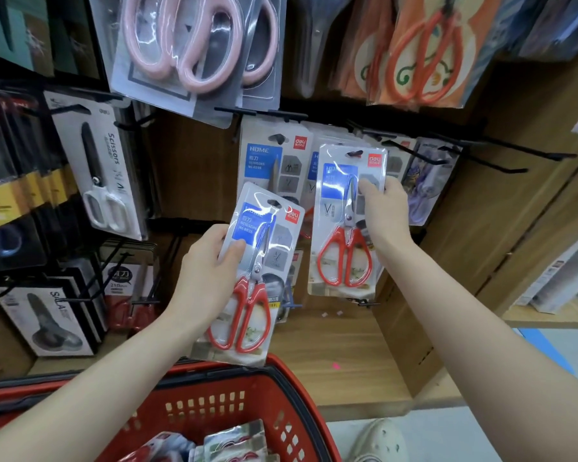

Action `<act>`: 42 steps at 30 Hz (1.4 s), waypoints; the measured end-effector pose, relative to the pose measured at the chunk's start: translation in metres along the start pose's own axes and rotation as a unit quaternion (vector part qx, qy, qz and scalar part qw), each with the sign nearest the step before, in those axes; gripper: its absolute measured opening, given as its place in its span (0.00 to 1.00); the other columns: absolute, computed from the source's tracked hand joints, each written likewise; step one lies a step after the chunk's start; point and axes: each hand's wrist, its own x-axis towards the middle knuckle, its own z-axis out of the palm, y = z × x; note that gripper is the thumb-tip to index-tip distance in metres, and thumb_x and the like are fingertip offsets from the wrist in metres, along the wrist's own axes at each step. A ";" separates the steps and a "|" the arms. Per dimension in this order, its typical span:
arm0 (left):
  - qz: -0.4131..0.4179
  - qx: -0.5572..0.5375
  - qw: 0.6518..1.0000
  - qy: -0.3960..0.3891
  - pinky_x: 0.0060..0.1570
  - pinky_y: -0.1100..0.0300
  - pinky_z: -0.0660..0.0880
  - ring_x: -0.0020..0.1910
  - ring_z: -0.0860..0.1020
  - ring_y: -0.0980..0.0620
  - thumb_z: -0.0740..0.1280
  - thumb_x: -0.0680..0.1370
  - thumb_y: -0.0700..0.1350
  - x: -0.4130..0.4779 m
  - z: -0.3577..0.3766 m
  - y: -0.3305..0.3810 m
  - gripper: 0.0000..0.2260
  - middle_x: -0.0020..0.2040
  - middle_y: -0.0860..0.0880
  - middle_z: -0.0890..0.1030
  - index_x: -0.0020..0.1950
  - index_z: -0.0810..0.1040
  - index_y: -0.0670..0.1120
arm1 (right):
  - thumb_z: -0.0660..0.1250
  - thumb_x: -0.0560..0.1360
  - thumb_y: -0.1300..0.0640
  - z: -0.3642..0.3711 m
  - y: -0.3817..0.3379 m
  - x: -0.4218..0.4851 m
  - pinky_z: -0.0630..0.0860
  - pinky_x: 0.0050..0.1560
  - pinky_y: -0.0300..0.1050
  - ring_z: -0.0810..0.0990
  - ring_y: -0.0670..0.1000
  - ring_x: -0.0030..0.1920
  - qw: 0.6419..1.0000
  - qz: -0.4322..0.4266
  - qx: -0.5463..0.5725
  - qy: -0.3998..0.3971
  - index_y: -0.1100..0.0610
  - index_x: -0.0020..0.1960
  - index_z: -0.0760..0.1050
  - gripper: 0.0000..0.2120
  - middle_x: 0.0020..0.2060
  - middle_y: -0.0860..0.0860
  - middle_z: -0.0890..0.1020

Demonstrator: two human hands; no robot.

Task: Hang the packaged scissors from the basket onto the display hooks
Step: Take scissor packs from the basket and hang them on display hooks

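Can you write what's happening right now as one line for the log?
left hand: holds red scissors pack above basket | right hand: holds second pack by display hooks, hung unclear | basket: more packs inside

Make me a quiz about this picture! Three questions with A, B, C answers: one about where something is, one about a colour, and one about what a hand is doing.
1. Where is the red basket?
A) on the top shelf
B) low at the bottom of the view
C) hanging on a hook

2. What colour are the handles in the scissors pack that the left hand holds?
A) pink
B) green
C) red

3. What is the right hand doing?
A) gripping a second scissors pack
B) resting open and empty
C) reaching into the basket

Answers:
1 B: its rim runs along the bottom of the view.
2 C: red handles show through the clear front.
3 A: its thumb lies across the front of that pack, holding it up.
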 end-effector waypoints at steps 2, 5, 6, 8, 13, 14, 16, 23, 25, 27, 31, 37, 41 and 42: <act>0.000 0.000 1.000 0.002 0.34 0.70 0.75 0.42 0.80 0.64 0.59 0.81 0.46 0.001 0.000 -0.001 0.09 0.48 0.52 0.81 0.57 0.74 0.45 | 0.59 0.78 0.53 0.006 0.003 0.008 0.77 0.50 0.61 0.80 0.63 0.53 1.000 0.024 0.004 -0.009 0.59 0.60 0.70 0.14 0.52 0.61 0.80; 0.001 0.005 1.000 0.008 0.40 0.64 0.76 0.45 0.80 0.58 0.59 0.81 0.46 0.002 -0.001 -0.002 0.09 0.49 0.51 0.81 0.58 0.74 0.44 | 0.62 0.74 0.50 0.015 0.007 0.026 0.76 0.43 0.54 0.81 0.63 0.51 0.997 0.071 0.025 -0.021 0.61 0.60 0.70 0.19 0.51 0.60 0.82; 0.000 0.005 1.000 0.008 0.42 0.61 0.76 0.46 0.80 0.56 0.59 0.81 0.46 0.002 -0.001 -0.002 0.09 0.50 0.50 0.81 0.57 0.74 0.45 | 0.63 0.72 0.47 0.017 0.009 0.034 0.76 0.42 0.51 0.81 0.62 0.50 0.994 0.093 0.041 -0.026 0.61 0.61 0.70 0.23 0.50 0.59 0.82; -0.002 0.001 1.000 0.009 0.46 0.57 0.77 0.49 0.80 0.54 0.59 0.81 0.46 0.001 -0.002 -0.001 0.08 0.50 0.50 0.81 0.56 0.75 0.45 | 0.66 0.70 0.42 0.019 0.015 0.044 0.78 0.48 0.53 0.81 0.59 0.51 0.990 0.133 0.041 -0.028 0.60 0.64 0.69 0.30 0.52 0.56 0.82; -0.005 -0.001 1.000 0.019 0.41 0.65 0.72 0.48 0.79 0.55 0.60 0.81 0.44 -0.002 -0.002 0.000 0.08 0.49 0.50 0.80 0.55 0.75 0.43 | 0.68 0.75 0.50 0.010 0.018 0.029 0.69 0.59 0.44 0.72 0.56 0.63 0.994 0.093 -0.054 0.034 0.66 0.68 0.61 0.31 0.63 0.59 0.72; -0.009 -0.010 1.000 0.018 0.41 0.65 0.73 0.48 0.79 0.55 0.60 0.81 0.44 -0.003 -0.001 0.001 0.08 0.49 0.50 0.81 0.55 0.75 0.42 | 0.67 0.76 0.53 0.006 0.016 0.015 0.67 0.56 0.41 0.72 0.55 0.61 0.995 0.055 -0.074 0.049 0.65 0.66 0.62 0.26 0.61 0.59 0.71; -0.014 -0.026 0.999 0.016 0.39 0.66 0.74 0.46 0.79 0.55 0.60 0.81 0.44 -0.006 0.000 0.003 0.08 0.47 0.49 0.81 0.53 0.76 0.42 | 0.64 0.78 0.54 0.001 0.012 -0.016 0.69 0.56 0.40 0.74 0.51 0.57 0.998 0.010 -0.068 0.015 0.63 0.62 0.67 0.18 0.53 0.54 0.74; -0.017 -0.051 0.998 -0.032 0.42 0.58 0.73 0.41 0.78 0.53 0.62 0.80 0.43 -0.023 0.021 0.011 0.07 0.44 0.46 0.81 0.47 0.76 0.41 | 0.58 0.81 0.54 -0.007 -0.003 -0.093 0.80 0.52 0.45 0.83 0.49 0.52 0.964 0.102 0.102 -0.225 0.57 0.60 0.75 0.13 0.53 0.51 0.84; -0.013 -0.051 0.998 -0.046 0.41 0.57 0.73 0.40 0.78 0.53 0.62 0.80 0.44 -0.028 0.026 0.012 0.09 0.43 0.45 0.81 0.47 0.76 0.38 | 0.58 0.81 0.57 -0.012 -0.006 -0.097 0.80 0.52 0.48 0.83 0.51 0.52 0.968 0.095 0.118 -0.199 0.58 0.60 0.76 0.12 0.52 0.52 0.84; 0.015 -0.038 0.998 -0.056 0.39 0.59 0.71 0.37 0.75 0.56 0.63 0.79 0.47 -0.031 0.029 0.012 0.12 0.38 0.46 0.81 0.44 0.76 0.38 | 0.59 0.81 0.57 -0.019 -0.006 -0.097 0.81 0.48 0.47 0.83 0.53 0.52 0.975 0.082 0.120 -0.166 0.59 0.59 0.77 0.12 0.51 0.53 0.84; 0.065 -0.026 0.993 -0.093 0.36 0.64 0.66 0.32 0.70 0.61 0.64 0.78 0.48 -0.029 0.030 0.021 0.11 0.30 0.57 0.74 0.36 0.73 0.48 | 0.58 0.81 0.56 -0.035 -0.013 -0.087 0.80 0.48 0.51 0.84 0.54 0.50 0.986 0.059 0.109 -0.115 0.57 0.54 0.79 0.11 0.49 0.53 0.85; 0.082 0.040 0.995 -0.035 0.54 0.69 0.69 0.53 0.73 0.64 0.62 0.80 0.45 0.009 0.007 0.020 0.11 0.58 0.55 0.75 0.62 0.72 0.49 | 0.59 0.81 0.55 -0.046 -0.026 -0.055 0.80 0.47 0.51 0.84 0.53 0.48 0.998 0.012 0.035 -0.055 0.62 0.53 0.76 0.12 0.48 0.56 0.84; 0.064 0.086 0.994 0.011 0.62 0.62 0.64 0.67 0.67 0.53 0.63 0.80 0.46 0.051 -0.001 0.009 0.21 0.70 0.48 0.68 0.72 0.64 0.45 | 0.59 0.80 0.53 -0.033 -0.034 -0.033 0.77 0.54 0.61 0.81 0.59 0.51 1.000 -0.021 0.006 -0.021 0.66 0.52 0.74 0.15 0.49 0.61 0.82; 0.055 0.096 0.994 0.018 0.64 0.59 0.63 0.70 0.65 0.51 0.63 0.80 0.46 0.062 -0.001 0.008 0.23 0.72 0.46 0.66 0.74 0.62 0.45 | 0.59 0.79 0.51 -0.029 -0.034 -0.027 0.76 0.54 0.63 0.81 0.61 0.51 0.999 -0.031 -0.005 -0.014 0.66 0.53 0.74 0.17 0.49 0.62 0.82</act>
